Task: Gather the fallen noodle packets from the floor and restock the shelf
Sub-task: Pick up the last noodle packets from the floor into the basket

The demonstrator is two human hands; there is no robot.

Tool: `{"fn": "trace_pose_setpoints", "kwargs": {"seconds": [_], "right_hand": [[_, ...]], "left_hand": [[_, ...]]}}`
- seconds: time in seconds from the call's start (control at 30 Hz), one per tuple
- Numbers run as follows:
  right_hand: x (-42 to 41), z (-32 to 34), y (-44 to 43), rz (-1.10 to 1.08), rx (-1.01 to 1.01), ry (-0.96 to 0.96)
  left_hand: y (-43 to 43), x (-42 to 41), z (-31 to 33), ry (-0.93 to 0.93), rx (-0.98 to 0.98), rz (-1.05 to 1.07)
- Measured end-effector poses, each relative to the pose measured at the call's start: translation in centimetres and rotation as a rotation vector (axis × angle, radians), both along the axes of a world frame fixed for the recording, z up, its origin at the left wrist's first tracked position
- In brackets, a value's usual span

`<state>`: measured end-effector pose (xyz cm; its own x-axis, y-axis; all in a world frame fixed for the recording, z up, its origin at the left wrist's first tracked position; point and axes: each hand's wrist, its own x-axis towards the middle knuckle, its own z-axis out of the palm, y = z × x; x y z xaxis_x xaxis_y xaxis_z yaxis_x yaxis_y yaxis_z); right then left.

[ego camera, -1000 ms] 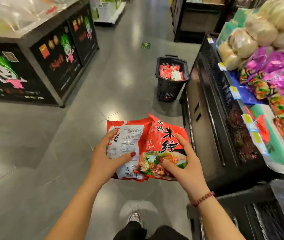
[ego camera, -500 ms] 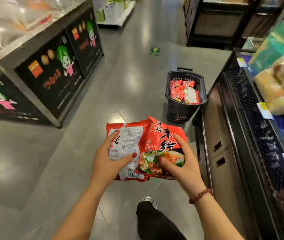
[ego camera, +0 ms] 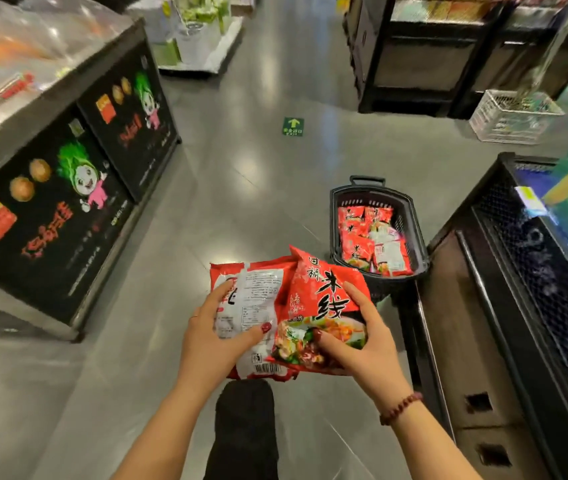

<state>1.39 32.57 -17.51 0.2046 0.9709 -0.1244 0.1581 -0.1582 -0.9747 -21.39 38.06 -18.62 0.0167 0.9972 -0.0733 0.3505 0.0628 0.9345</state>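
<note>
In the lower centre of the frame, above the grey tiled floor [ego camera: 227, 188], the left hand [ego camera: 211, 344] grips a back-facing red plastic noodle packet [ego camera: 258, 296], its thumb pressed on the white printed panel. A barcode shows near the bottom edge, but the small print is too fine to read. Overlapping it, a front-facing red plastic noodle packet [ego camera: 324, 289] is gripped by the right hand [ego camera: 362, 348], fingers curled round its right side and thumb on the pictured noodle dish. Large dark characters read "米线". Gathering looks to be the step in hand: both packets are off the floor, not yet shelved. The next move likely calls for carrying them rightward, either to the black plastic basket [ego camera: 421, 252] at centre right, which holds more red packets [ego camera: 372, 237], or to the black wire-mesh shelf [ego camera: 531, 261] along the right edge. At upper centre a green floor sticker [ego camera: 293, 126] bears an arrow and "EXIT". The black display counter [ego camera: 50, 244] at left carries red writing, illegible here
</note>
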Motion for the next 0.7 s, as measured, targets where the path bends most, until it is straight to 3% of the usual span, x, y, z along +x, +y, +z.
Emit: {"fn": "trace_pose_setpoints", "kwargs": {"seconds": [0.37, 0.7], "right_hand": [[-0.9, 1.2, 24.8, -0.179, -0.033, -0.053], [5.7, -0.6, 45.4, -0.211, -0.044, -0.009]], "left_hand": [[29.2, 0.2, 0.5, -0.019, -0.058, -0.166], [49.9, 7.2, -1.6, 0.016, -0.076, -0.164]]}}
